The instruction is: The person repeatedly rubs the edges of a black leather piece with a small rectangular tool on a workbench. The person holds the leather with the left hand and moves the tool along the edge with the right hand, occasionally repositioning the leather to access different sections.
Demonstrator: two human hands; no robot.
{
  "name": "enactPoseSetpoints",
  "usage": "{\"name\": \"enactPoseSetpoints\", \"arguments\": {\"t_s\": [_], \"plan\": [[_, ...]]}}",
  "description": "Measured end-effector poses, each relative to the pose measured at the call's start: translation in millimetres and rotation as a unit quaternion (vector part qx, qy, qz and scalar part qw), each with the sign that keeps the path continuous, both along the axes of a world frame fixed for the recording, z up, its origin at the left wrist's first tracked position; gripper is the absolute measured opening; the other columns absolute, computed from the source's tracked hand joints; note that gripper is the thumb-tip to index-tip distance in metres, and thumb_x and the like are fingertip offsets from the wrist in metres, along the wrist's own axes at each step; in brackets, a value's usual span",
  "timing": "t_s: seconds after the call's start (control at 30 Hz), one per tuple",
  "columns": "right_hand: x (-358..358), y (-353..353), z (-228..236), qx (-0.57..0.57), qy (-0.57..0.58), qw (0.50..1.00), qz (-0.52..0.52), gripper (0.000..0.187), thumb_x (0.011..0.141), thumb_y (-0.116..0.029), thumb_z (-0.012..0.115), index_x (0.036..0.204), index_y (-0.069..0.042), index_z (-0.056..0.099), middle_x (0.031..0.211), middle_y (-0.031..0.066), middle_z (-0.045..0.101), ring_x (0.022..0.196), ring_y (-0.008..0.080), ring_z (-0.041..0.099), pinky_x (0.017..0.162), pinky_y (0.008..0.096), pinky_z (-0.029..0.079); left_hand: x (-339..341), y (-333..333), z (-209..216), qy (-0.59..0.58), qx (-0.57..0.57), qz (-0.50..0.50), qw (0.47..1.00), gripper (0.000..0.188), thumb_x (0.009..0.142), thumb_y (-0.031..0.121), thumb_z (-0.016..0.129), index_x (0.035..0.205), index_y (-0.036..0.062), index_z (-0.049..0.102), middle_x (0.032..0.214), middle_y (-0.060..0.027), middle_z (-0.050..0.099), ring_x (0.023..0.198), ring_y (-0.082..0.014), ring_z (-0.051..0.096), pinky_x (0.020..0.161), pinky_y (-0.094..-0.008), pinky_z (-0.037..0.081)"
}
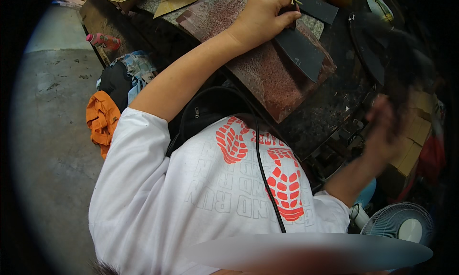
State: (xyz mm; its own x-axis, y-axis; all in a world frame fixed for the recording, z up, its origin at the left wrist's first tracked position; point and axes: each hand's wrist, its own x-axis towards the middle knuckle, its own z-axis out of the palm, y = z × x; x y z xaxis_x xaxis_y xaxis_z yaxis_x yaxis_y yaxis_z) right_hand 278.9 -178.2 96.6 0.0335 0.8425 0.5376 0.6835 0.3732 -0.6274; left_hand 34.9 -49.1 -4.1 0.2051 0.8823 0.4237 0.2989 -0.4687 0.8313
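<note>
Two bare hands: L hand (264, 19) & R hand (384, 127), well apart.
L grip: approx 12:30, thumb + fingers pinching small dark item (289, 8); exact kind unclear.
R grip: 3 o'clock, motion-blurred; can't tell if spread or closed, nor if the dark blur next to it is held.
Dk-grey panel: dk-grey panel (303, 57) at 1–2 o'clock, w/ curved edge & pale mark, lying on reddish board (277, 96) just below L fingertips.
Dk strip: flat dk strip (318, 10) at 1 o'clock, just beside L fingertips.
Bench: dark bench (330, 105) at 2 o'clock, bits scattered on it.
L side: pink bottle (106, 42) at 10, orange cloth (102, 116) at 9.
R side: cardboard boxes (415, 131) at 3, fan (399, 222) at 4.
T-shirt: white T-shirt (191, 227) at 6, red sole prints, black cord (261, 165) across it.
</note>
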Motion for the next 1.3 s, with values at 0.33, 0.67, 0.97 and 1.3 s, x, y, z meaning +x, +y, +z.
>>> {"name": "enactPoseSetpoints", "arguments": {"t_s": [0.33,0.67,0.97,1.3], "plan": [[2,-1,-58,-0.212,0.020,0.976,-0.034,0.044,0.093,-0.016,0.070,0.135,-0.009,0.059,0.106,0.0159,0.073,0.088,0.0237,0.073,0.074,0.0317,0.055,14,-8,-2,0.130,0.252,0.044,0.958,0.013,0.086,0.012,0.069,0.093,0.0019,0.067,0.083,-0.0130,0.070,0.076,-0.0282,0.070,0.067,-0.0361,0.056],[-1,-9,-73,-0.188,-0.131,0.972,-0.049,0.048,0.094,-0.029,0.068,0.139,-0.015,0.057,0.120,0.0166,0.069,0.103,0.0324,0.071,0.086,0.0362,0.054,0,2,-2,-0.112,-0.196,-0.010,0.974,0.016,0.097,0.013,0.063,0.090,-0.0018,0.064,0.077,-0.0064,0.069,0.067,-0.0106,0.066,0.062,-0.0257,0.054],[20,-16,23,0.025,0.124,0.992,0.020,0.049,0.095,-0.038,0.061,0.126,-0.002,0.056,0.103,0.0159,0.061,0.088,0.0265,0.061,0.076,0.0352,0.051,6,-3,-6,0.019,0.046,0.028,0.998,0.017,0.088,0.017,0.071,0.096,0.0012,0.070,0.080,-0.0119,0.071,0.071,-0.0225,0.072,0.063,-0.0325,0.056],[1,-6,-58,-0.199,-0.041,0.978,-0.050,0.048,0.093,-0.020,0.070,0.139,-0.011,0.056,0.119,0.0184,0.069,0.096,0.0274,0.072,0.081,0.0341,0.054,15,-9,-4,0.102,0.181,0.064,0.976,0.012,0.087,0.015,0.067,0.085,0.0026,0.065,0.080,-0.0125,0.069,0.073,-0.0313,0.069,0.065,-0.0386,0.055]]}}
